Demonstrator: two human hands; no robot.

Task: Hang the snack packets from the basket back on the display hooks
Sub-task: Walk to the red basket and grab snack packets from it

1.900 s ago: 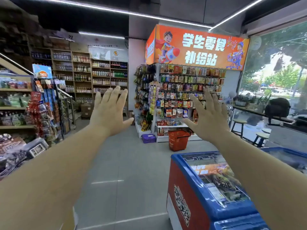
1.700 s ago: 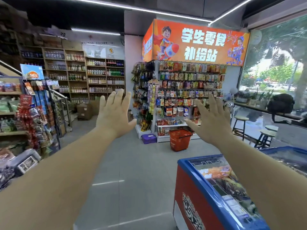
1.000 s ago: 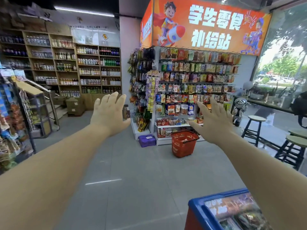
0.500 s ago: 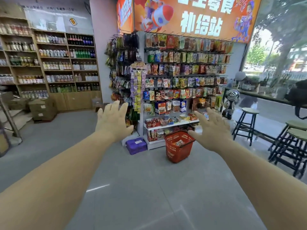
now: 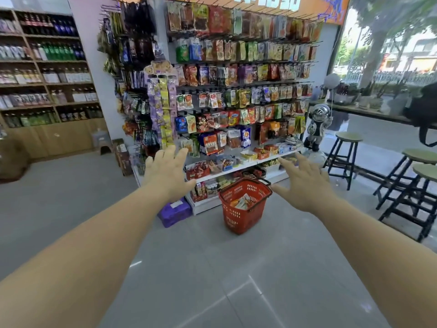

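Red basket (image 5: 236, 217) sits between left grip (image 5: 168, 176) and right grip (image 5: 305, 185), both splayed empty, so packets (image 5: 242, 201) inside aren't hung yet.

Grey tiled floor (image 5: 71, 209) — tall wooden drinks shelving (image 5: 59, 138) at left, black-legged round stools (image 5: 348, 137) beside a bright street window (image 5: 402, 50).

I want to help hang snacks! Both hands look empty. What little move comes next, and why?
Probably step closer and lower the right hand into the red basket. Both it and the left hand are open and hold nothing, and the snack packets lie in the basket on the floor, ahead of the hands, below the display hooks.
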